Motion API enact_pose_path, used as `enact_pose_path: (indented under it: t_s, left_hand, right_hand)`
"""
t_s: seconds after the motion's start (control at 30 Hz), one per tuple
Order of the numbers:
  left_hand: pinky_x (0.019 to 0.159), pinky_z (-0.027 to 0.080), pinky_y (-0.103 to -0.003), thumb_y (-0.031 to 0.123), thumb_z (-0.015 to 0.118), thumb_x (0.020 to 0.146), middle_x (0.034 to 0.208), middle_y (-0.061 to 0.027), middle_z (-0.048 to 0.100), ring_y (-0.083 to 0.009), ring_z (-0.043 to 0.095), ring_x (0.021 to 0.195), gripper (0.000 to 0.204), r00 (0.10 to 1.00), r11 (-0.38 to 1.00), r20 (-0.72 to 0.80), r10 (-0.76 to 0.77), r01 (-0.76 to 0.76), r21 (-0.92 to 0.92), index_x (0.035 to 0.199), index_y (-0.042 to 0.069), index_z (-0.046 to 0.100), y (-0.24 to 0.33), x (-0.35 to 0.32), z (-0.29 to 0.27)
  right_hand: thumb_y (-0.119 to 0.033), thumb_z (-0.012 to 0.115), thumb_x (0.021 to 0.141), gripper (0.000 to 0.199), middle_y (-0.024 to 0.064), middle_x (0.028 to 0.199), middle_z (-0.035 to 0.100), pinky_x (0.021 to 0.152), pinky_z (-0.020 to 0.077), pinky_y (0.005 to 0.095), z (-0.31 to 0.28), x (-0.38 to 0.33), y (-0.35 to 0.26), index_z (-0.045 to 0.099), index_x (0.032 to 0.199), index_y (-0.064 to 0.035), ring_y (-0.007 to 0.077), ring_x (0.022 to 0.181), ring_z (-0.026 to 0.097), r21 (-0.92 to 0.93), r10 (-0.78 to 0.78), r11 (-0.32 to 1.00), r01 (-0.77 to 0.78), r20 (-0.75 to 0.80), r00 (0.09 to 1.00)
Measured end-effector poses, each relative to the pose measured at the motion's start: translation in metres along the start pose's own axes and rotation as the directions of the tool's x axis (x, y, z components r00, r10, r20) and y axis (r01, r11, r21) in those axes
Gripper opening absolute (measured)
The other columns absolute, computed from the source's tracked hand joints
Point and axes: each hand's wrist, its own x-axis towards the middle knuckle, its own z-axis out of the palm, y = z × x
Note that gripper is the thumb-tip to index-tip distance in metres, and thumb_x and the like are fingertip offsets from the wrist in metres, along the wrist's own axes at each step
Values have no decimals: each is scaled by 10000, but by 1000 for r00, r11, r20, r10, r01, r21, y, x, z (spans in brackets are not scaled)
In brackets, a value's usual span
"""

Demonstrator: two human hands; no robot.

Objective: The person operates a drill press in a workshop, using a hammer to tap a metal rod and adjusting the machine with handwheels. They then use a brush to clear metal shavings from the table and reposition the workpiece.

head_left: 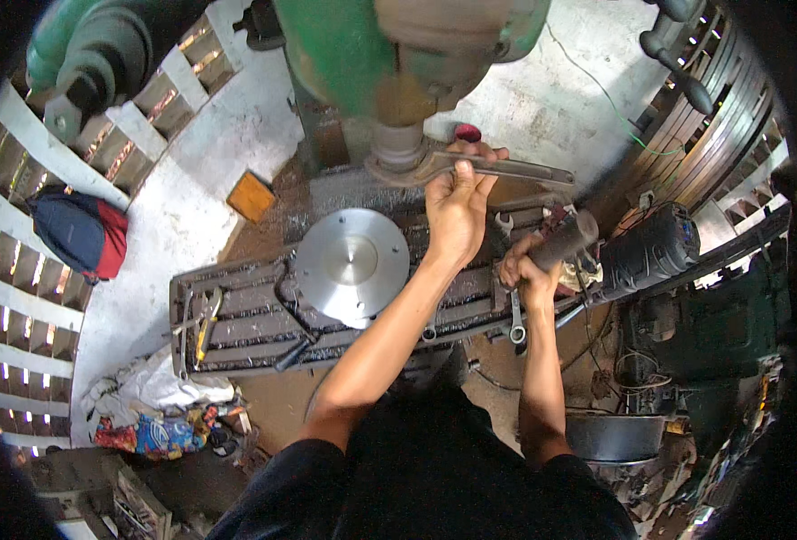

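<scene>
My left hand (457, 216) grips a large flat spanner (515, 169). The spanner's curved end lies around the lower part of the machine spindle (398, 144), and its handle points right. Lower and to the right, my right hand (529, 268) is closed around a thick, dark metal cylinder (567, 239); whether this is a hammer head or a plain bar I cannot tell. Left of my left forearm, a shiny round metal disc (351, 265) with small holes lies on the slotted machine table (245, 335).
The green machine head (335, 54) hangs over the table. Pliers (207, 326) and a dark-handled tool (295, 353) lie on the table's left part. A combination wrench (516, 319) is below my right hand. A black motor-like housing (655, 250) stands at the right. A backpack (79, 232) sits far left.
</scene>
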Motion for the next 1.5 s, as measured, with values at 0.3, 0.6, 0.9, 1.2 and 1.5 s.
enact_pose_path:
  t_s: [0.3,0.6,0.9,1.2,1.5]
  left_hand:
    - [516,313,-232,265,489,987,735,-26,447,-103,368,561,369,881,778,-294,-370,467,420,1251,9,460,104,-135,0]
    - [682,498,-332,124,560,929,1030,-176,604,-223,614,775,374,778,34,-604,175,608,793,1254,-43,479,280,-207,-77]
    - [962,418,-464,-86,566,715,1230,-288,499,-455,494,1143,557,868,-518,-302,395,481,707,1265,-58,479,302,-218,-196]
    - [1007,370,-465,-110,532,634,1164,-299,533,-452,481,1128,552,881,-567,-279,382,462,682,1185,-78,551,310,-216,-242]
    - [1023,369,-437,-62,548,796,1241,-241,537,-405,496,1180,357,898,-454,-193,395,373,809,1151,-43,584,293,-249,-187]
  right_hand:
    - [-57,613,813,138,75,547,535,398,402,303,-53,-65,-9,531,896,17,150,415,504,-355,157,899,-256,-284,946]
    - [-185,692,736,405,301,939,640,815,485,474,-133,17,2,613,1031,79,426,914,629,-981,-66,-121,-154,-147,987]
    - [-151,648,749,344,304,1020,620,872,477,488,-148,37,37,609,1010,70,444,1007,591,-944,0,-298,-140,-146,989]
    - [-121,694,752,529,297,1203,530,960,428,464,-132,-18,32,564,1258,-36,455,1117,514,-976,-217,-215,-42,5,976]
    - [-91,687,806,379,242,1203,548,961,424,417,-84,-100,14,595,1164,-7,406,1129,524,-977,-234,207,56,6,972]
